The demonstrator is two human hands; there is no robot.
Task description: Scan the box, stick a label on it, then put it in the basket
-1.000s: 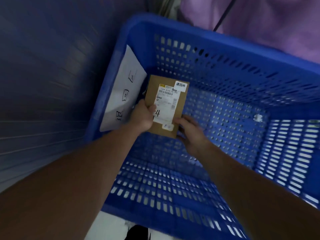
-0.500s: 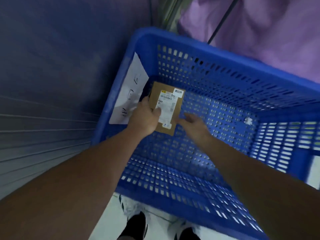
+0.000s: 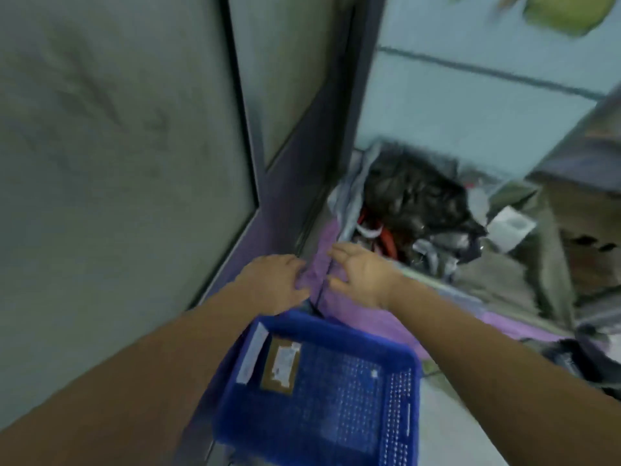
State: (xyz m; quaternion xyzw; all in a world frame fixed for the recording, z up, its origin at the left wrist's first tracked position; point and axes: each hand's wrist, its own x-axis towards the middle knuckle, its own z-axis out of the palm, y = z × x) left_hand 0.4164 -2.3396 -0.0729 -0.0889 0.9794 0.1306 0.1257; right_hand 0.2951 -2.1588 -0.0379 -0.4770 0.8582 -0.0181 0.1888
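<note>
Presently: box (image 3: 280, 366) flat in basket (image 3: 353, 336), long axis pointing away; both hands (image 3: 268, 284) (image 3: 364, 275) above, beyond it, fingers released, empty.

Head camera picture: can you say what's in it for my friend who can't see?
A brown box with a white label lies inside a blue basket on the floor. Above it, the left hand and right hand are open and empty, raised over purple cloth. The picture is blurry.

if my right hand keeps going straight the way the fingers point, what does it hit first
Most likely the purple cloth just past the right hand; its fingertips point up-left toward it. Depth is unclear in this blurred view, so the hand may already touch it.
</note>
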